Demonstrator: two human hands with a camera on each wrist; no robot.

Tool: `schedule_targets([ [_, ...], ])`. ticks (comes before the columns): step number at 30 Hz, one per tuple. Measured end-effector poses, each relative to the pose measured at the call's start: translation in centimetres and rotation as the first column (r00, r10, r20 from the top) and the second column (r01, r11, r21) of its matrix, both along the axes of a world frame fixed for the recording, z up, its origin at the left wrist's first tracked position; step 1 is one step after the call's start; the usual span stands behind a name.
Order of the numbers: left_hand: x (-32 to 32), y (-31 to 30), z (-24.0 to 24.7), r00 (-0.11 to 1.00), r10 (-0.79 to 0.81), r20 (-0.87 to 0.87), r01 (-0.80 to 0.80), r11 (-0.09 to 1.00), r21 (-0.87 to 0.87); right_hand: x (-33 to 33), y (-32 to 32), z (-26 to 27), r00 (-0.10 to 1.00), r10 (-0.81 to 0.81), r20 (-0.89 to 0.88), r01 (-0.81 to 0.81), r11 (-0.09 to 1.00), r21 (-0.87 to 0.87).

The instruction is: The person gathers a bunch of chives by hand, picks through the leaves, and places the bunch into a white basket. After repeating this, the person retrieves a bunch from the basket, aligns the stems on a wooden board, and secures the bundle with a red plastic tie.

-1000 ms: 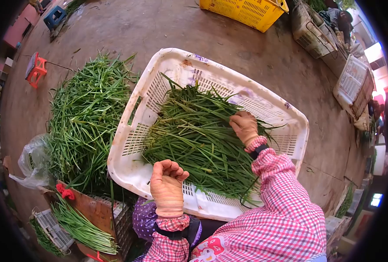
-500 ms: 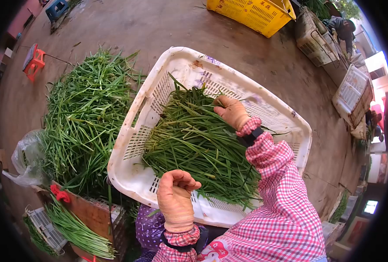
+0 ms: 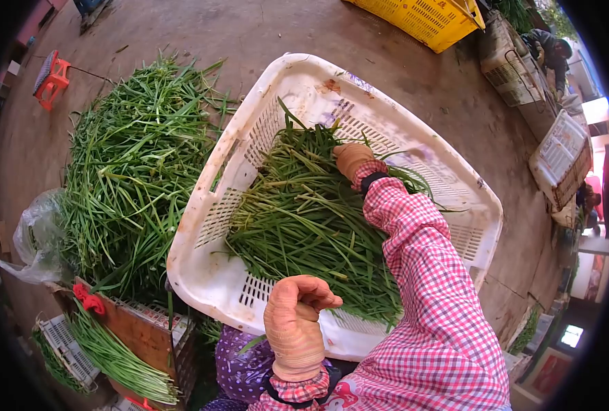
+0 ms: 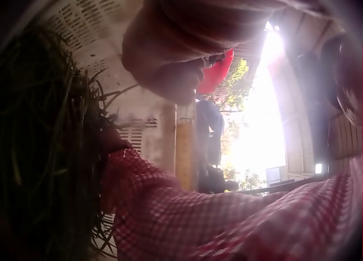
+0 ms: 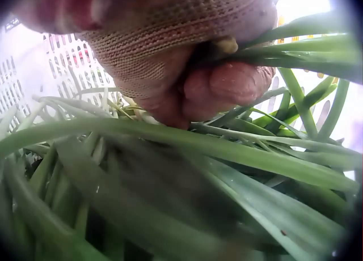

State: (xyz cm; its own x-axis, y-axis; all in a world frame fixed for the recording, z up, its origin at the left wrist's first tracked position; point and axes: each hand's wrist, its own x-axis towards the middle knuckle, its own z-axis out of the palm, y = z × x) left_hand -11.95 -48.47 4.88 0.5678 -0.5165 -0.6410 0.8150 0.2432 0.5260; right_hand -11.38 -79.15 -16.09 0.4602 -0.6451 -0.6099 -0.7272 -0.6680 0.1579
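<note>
Risk of tearing green leaves [image 3: 304,233] in the white basket [image 3: 212,274], centre of the frame, from too strong a pull through the tangle by the right hand [image 3: 352,159], upper centre, grasping a few of them, with the left hand [image 3: 296,329] released, loosely curved, lower centre.

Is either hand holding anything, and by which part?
The right hand grips a few long green leaves; where along their length, its curled fingers hide. The left hand holds nothing.

Green stalks [image 3: 311,219] | long, narrow-leaved | heaped loosely, seemingly tangled | inside white slotted basket [image 3: 212,284]
</note>
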Motion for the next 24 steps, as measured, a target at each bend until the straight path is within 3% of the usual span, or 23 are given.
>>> schedule_targets([
  [2, 0.0, 0.0, 0.0, 1.0, -0.005, 0.0, 0.005, 1.0, -0.002, -1.0, 0.6, 1.9, 0.987, 0.025, 0.161, -0.023, 1.0, -0.014],
  [4, 0.0, 0.0, 0.1, 1.0, -0.007, 0.005, 0.007, 1.0, -0.003, -2.3, 0.8, 2.3, 0.976, -0.011, 0.215, 0.023, 0.998, -0.051],
  [6, 0.0, 0.0, 0.3, 0.999, -0.035, 0.011, 0.035, 0.999, -0.01, -3.9, 1.5, 4.4, 0.879, 0.113, 0.464, 0.002, 0.971, -0.239],
  [7, 0.0, 0.0, 0.4, 0.999, -0.033, 0.009, 0.033, 0.999, -0.009, -5.1, 1.9, 5.2, 0.691, 0.22, 0.689, -0.029, 0.96, -0.278],
  [8, 0.0, 0.0, 0.4, 0.999, -0.041, 0.02, 0.041, 0.999, -0.015, -5.6, 2.1, 5.8, 0.692, 0.221, 0.688, -0.031, 0.96, -0.277],
  [10, 0.0, 0.1, 0.5, 0.998, -0.048, 0.029, 0.048, 0.999, -0.018, -6.1, 2.8, 7.5, 0.314, 0.36, 0.879, -0.045, 0.93, -0.365],
  [11, 0.1, 0.1, 0.5, 0.999, -0.036, 0.021, 0.037, 0.999, -0.02, -6.7, 3.6, 7.4, 0.339, 0.099, 0.935, -0.007, 0.995, -0.103],
  [12, 0.0, 0.1, 0.5, 1.0, -0.026, 0.012, 0.027, 0.999, -0.022, -6.9, 4.8, 8.2, 0.341, 0.098, 0.935, -0.007, 0.995, -0.101],
  [14, 0.0, 0.2, 0.4, 1.0, -0.028, 0.008, 0.029, 0.999, -0.026, -6.0, 7.6, 10.3, 0.54, -0.28, 0.794, 0.03, 0.949, 0.314],
  [18, 0.1, 0.3, 0.4, 1.0, -0.031, 0.005, 0.031, 0.999, -0.02, -4.1, 10.0, 7.9, 0.793, 0.0, 0.609, -0.159, 0.965, 0.207],
  [21, 0.2, 0.3, 0.5, 1.0, -0.027, 0.004, 0.027, 1.0, -0.006, -1.8, 10.6, 5.8, 0.877, 0.066, 0.475, -0.153, 0.977, 0.148],
  [23, 0.2, 0.3, 0.5, 1.0, -0.03, 0.001, 0.03, 0.999, -0.01, -0.5, 10.6, 4.9, 0.963, 0.052, 0.266, -0.099, 0.981, 0.166],
  [24, 0.2, 0.3, 0.5, 0.999, -0.036, -0.002, 0.036, 0.999, -0.015, -0.3, 10.6, 4.0, 0.963, 0.051, 0.265, -0.098, 0.981, 0.168],
])
